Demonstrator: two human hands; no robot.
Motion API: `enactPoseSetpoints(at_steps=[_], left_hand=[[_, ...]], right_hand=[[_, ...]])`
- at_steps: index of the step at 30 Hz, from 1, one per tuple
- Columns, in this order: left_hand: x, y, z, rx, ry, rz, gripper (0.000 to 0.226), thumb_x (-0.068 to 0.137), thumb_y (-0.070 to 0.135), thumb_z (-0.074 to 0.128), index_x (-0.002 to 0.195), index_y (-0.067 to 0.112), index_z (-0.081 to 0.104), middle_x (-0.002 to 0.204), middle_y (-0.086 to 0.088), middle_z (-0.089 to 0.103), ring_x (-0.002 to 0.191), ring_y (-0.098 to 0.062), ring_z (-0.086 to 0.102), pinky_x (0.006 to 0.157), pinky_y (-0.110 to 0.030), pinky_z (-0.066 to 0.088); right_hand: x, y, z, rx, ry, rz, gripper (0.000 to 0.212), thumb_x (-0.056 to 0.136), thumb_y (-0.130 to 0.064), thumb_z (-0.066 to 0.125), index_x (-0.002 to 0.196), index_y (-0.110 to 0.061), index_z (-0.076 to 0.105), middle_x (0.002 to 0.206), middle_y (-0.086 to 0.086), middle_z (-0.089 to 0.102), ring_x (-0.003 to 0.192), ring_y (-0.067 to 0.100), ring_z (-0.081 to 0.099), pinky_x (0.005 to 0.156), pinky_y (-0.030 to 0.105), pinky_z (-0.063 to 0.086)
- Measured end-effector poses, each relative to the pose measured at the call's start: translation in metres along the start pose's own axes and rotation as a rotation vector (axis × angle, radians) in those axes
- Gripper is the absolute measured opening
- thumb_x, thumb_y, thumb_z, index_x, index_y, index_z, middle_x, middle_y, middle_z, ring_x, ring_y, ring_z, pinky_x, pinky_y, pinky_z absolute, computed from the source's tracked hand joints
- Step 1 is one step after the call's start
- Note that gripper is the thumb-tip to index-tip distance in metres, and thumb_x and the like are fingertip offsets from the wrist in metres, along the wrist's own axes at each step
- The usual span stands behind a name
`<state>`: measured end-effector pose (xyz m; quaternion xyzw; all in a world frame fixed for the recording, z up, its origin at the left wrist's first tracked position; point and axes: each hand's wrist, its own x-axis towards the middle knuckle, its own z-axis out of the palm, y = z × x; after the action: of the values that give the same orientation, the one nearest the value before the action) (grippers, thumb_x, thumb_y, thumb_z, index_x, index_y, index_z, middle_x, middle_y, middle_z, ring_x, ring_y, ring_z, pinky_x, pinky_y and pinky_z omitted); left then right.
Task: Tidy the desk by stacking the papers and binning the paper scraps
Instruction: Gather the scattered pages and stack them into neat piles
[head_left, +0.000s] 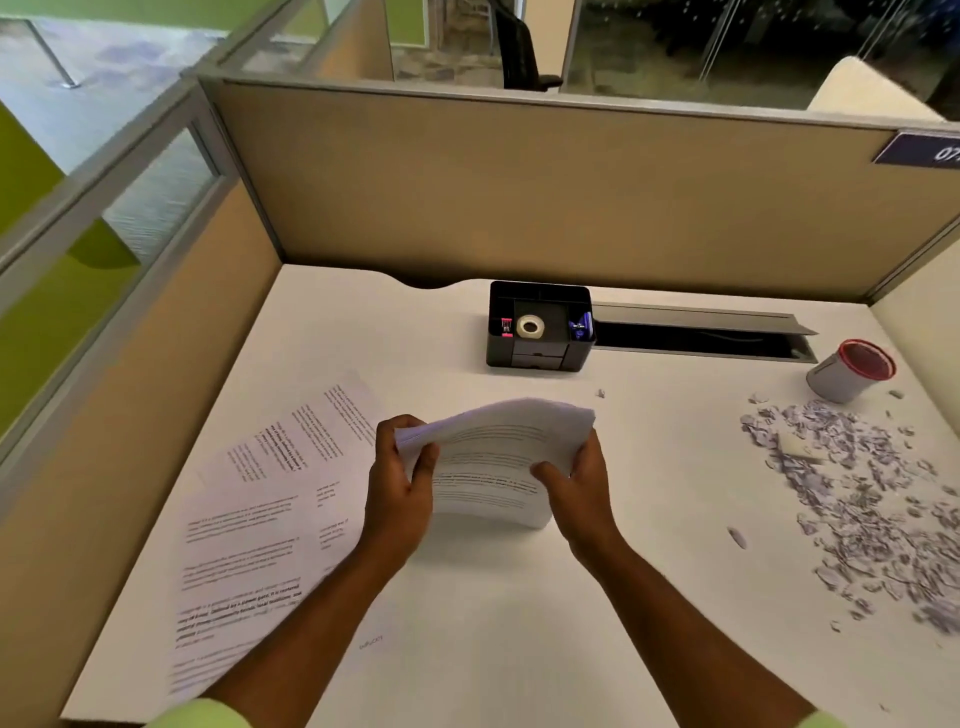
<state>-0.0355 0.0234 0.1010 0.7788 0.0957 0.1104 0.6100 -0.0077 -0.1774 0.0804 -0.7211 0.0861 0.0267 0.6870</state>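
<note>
- Both hands on the paper stack (493, 462): left hand (400, 483) grips its left edge, thumb over the top; right hand (576, 483) grips the right edge. Stack stands on its bottom edge on the counter (519, 597), mid-front, top bowed toward the camera.
- Looks like squaring-up of gathered sheets, so stacking seems partly done.
- Still left: loose printed sheets (260, 519) lie spread flat on the counter's left, not yet in the stack.
- Scraps untouched, as far as I can tell: paper scraps (857, 493) cover the right side in a wide scatter, w/ a few strays nearer centre.
- Small bin (849, 371), white w/ red rim, sits at the far right just beyond the scraps; can't tell if anything's in it.
- Surface: white counter, black desk organiser (540, 327) w/ tape roll at the back, open cable slot (701, 338) beside it.
- Room: beige cubicle partitions (519, 197) w/ glass strips, office chair (519, 52) beyond.
</note>
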Motion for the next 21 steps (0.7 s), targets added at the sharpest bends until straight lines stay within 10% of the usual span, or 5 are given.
enactPoseSetpoints(at_steps=[21], left_hand=[[0.007, -0.016, -0.001, 0.029, -0.091, -0.126, 0.028, 0.101, 0.026, 0.047, 0.129, 0.025, 0.042, 0.116, 0.005, 0.059, 0.107, -0.001, 0.057, 0.083, -0.009, 0.047]], right_hand=[[0.002, 0.016, -0.002, -0.062, 0.028, -0.032, 0.042, 0.092, -0.017, 0.076, 0.13, -0.025, 0.058, 0.116, -0.007, 0.071, 0.109, 0.011, 0.067, 0.089, 0.031, 0.059]])
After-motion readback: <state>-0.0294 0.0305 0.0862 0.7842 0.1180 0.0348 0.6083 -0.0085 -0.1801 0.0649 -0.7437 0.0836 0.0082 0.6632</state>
